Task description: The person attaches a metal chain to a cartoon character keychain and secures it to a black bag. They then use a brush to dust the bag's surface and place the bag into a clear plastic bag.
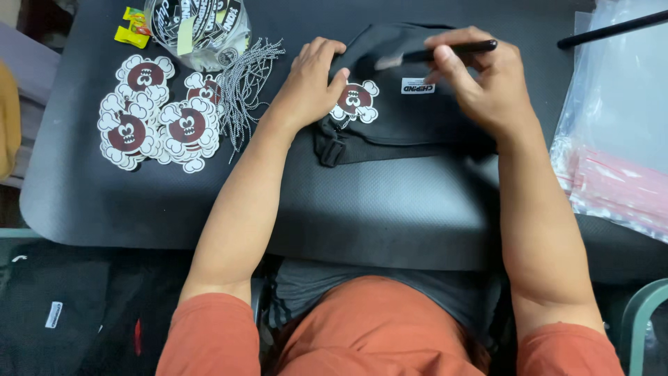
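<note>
Bag (410, 118), black fabric, flat on the dark table (390, 209). Lay straight ahead of the body, long axis running left to right, a buckled strap end hanging at the near-left corner. Carried a small white label (417, 85) near the middle and a flower-shaped tag (355, 101), white-edged with a dark red face, just left of that.

Left grip (313, 80): rested on the bag's left end, fingers curled over the far edge, thumb stretched toward the flower-shaped tag and touching or nearly touching its upper rim. Could not be told whether fabric was pinched under those fingers.

Right grip (480, 80): clenched around a slim black stick (445, 50), held over the bag's far edge. Stick pointed left and lay nearly level, roughly parallel to the bag's long axis, its paler tip ending above and slightly right of the tag. Stood nearer the label; left grip stood nearer the tag.

Well apart to the left: a heap of matching tags (156, 115), a bundle of thin beaded cords (247, 83) beside it, a clear pouch (198, 28) of round printed pieces beyond. At the right edge: a stack of clear plastic sleeves (619, 118), with a black rod (612, 29) across the top.
</note>
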